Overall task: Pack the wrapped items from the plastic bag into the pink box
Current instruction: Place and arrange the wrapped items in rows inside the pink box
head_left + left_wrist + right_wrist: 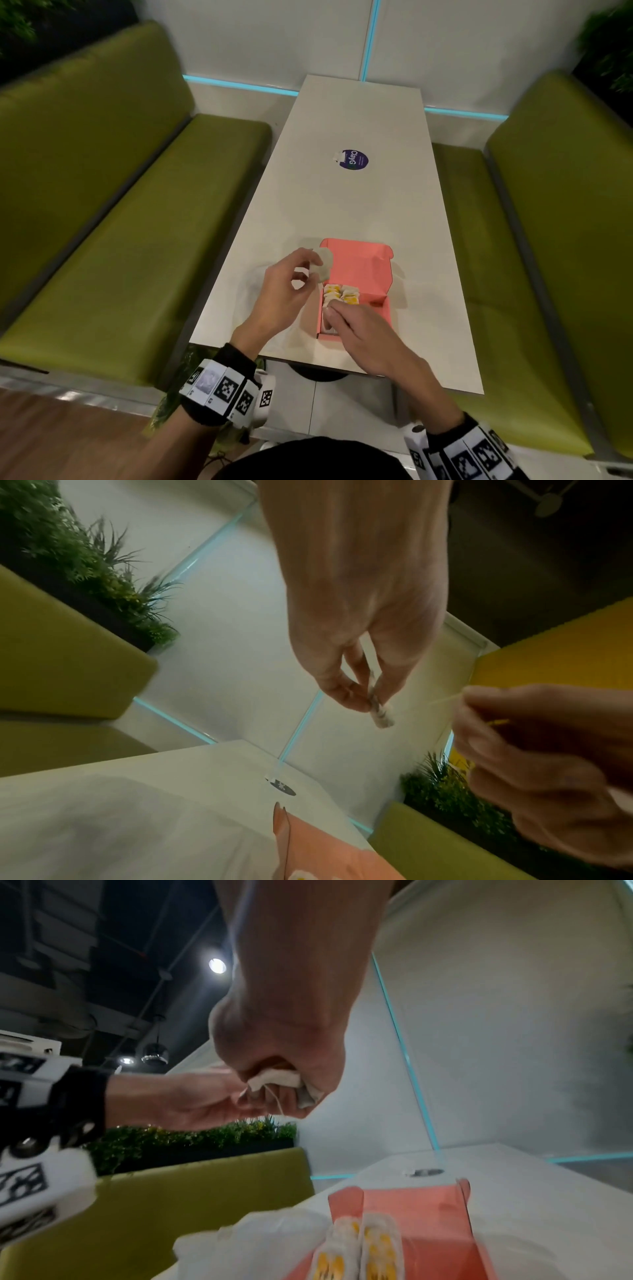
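The pink box stands open on the white table, lid tilted back. Several white wrapped items with yellow print lie in its far half, also seen in the right wrist view. My left hand hovers just left of the box, pinching a pale wrapped item between thumb and fingers. My right hand sits over the box's near half, fingers curled round a white wrapped item with a thin string hanging from it. The clear plastic bag lies crumpled left of the box.
A round purple sticker sits mid-table. Green bench seats flank the table on both sides. A white wall with cyan light strips closes the far end. The table's near edge is just below my wrists.
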